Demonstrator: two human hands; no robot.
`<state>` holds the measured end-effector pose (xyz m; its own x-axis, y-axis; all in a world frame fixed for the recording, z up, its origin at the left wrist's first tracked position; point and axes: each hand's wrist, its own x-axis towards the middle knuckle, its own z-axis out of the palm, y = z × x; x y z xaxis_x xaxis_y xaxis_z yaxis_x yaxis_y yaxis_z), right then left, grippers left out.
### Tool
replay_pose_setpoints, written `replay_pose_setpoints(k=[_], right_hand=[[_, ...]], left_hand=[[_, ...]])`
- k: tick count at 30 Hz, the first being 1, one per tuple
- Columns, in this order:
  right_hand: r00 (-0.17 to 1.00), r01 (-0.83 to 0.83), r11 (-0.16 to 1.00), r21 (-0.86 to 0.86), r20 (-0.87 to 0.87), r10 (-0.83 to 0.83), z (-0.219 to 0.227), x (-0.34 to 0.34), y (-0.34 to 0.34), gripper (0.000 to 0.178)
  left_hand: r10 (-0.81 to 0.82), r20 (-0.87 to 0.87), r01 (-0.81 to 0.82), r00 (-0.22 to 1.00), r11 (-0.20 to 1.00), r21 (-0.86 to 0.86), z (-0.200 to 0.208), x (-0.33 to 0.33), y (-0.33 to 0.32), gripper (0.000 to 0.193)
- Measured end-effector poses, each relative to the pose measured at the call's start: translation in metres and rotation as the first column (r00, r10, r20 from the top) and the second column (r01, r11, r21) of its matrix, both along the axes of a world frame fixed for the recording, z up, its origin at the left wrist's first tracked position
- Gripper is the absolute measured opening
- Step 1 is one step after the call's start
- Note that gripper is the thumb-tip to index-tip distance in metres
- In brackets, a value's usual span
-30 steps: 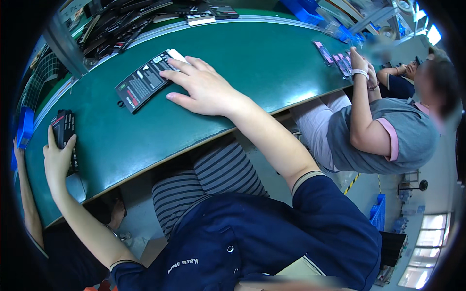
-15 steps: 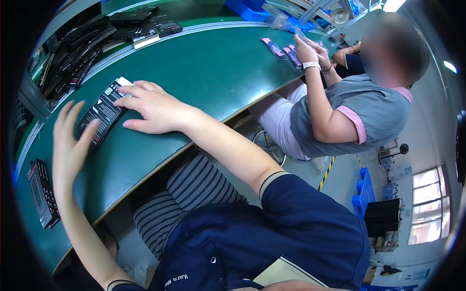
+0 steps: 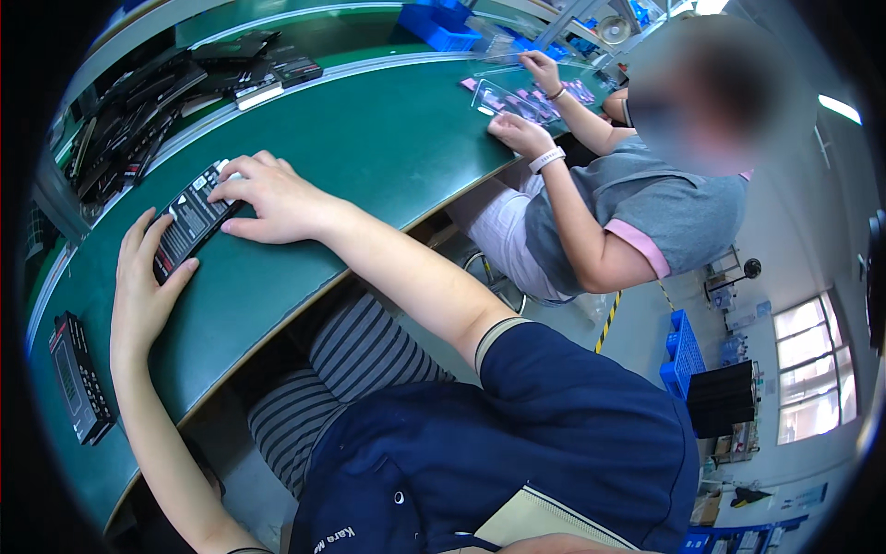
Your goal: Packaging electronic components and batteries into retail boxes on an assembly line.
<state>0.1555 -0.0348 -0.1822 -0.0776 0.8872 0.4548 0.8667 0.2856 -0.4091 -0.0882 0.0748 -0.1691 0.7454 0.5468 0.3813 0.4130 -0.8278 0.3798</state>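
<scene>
A slim black carton [image 3: 192, 220] with white print and a white end lies on the green tabletop between my hands. My left hand [image 3: 143, 294] holds its near-left end, fingers along one side and thumb by the other. At the opposite end, my right hand [image 3: 277, 201] grips the carton; its fingers lie over the white part and partly hide it. Another black carton [image 3: 81, 383], with a pale outlined rectangle on its face, rests to the left of my left forearm.
Many black cartons [image 3: 148, 97] lie heaped on the shelf beyond the white rail. A green table [image 3: 388, 120] curves off to the right. There a co-worker [image 3: 591, 212] handles a clear plastic piece [image 3: 503, 100] above pink-and-purple packets [image 3: 577, 90]. A blue bin [image 3: 441, 30] stands behind.
My left hand has come in from beside the carton and now holds its near end. The co-worker's hands have moved apart and nearer the table with the clear piece.
</scene>
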Motion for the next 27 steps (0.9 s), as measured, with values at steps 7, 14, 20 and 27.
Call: replay_pose_setpoints(k=[7, 14, 20, 27], right_hand=[[0.998, 0.003, 1.000, 0.002, -0.066, -0.003, -0.002, 0.001, 0.007, 0.040], [0.999, 0.014, 0.999, -0.033, -0.033, -0.015, 0.000, 0.004, 0.006, 0.041], [1.000, 0.001, 1.000, -0.023, -0.025, -0.002, 0.002, 0.006, 0.007, 0.041], [0.999, -0.006, 1.000, -0.021, -0.041, 0.006, -0.001, 0.010, 0.011, 0.041]], left_hand=[[0.023, 0.021, -0.020, 1.000, 0.995, -0.102, 0.004, -0.002, -0.003, 0.059], [0.016, 0.001, -0.016, 1.000, 0.996, -0.084, 0.008, 0.002, -0.007, 0.060], [0.021, 0.019, -0.020, 1.000, 0.999, -0.048, 0.015, 0.000, -0.012, 0.059], [0.013, 0.021, -0.013, 1.000, 1.000, -0.022, 0.014, 0.003, -0.006, 0.056]])
